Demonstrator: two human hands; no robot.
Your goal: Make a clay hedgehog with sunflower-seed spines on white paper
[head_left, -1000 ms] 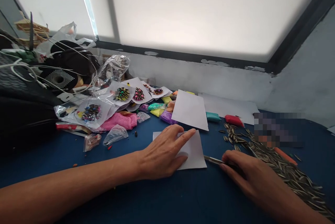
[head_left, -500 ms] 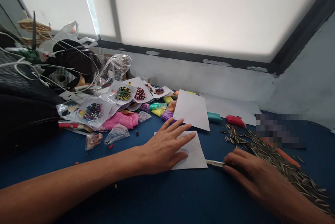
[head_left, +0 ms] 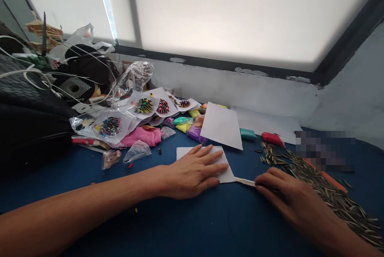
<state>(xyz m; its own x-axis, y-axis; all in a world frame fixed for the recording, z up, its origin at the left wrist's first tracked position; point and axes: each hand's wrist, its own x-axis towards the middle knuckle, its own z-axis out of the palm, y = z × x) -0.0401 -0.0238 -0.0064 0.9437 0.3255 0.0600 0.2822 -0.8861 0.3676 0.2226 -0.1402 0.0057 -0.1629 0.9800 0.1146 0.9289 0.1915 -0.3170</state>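
Observation:
My left hand (head_left: 196,173) lies flat, fingers spread, on a folded sheet of white paper (head_left: 226,175) on the blue table. In my right hand (head_left: 285,197) is a slim, light-coloured utility knife (head_left: 246,182), gripped between thumb and fingers. Its tip meets the lower right corner of the folded paper; whether the blade is inside the fold I cannot tell. Just behind the left hand, another white sheet (head_left: 223,125) rests partly over packets of coloured clay. Striped sunflower seeds (head_left: 339,205) lie in a long heap beside my right hand and forearm.
Packets of clay, among them teal (head_left: 248,134) and red (head_left: 272,139), line the back. To the left are a pink cloth (head_left: 145,137), white paper pieces with seed figures (head_left: 110,126), plastic bags, cables and a black bag (head_left: 30,133). A wall and window rise behind.
The folded paper has turned slightly and shifted up under my left hand, which lies flatter with fingers closer together. The knife's tip has moved up a little with the paper's corner.

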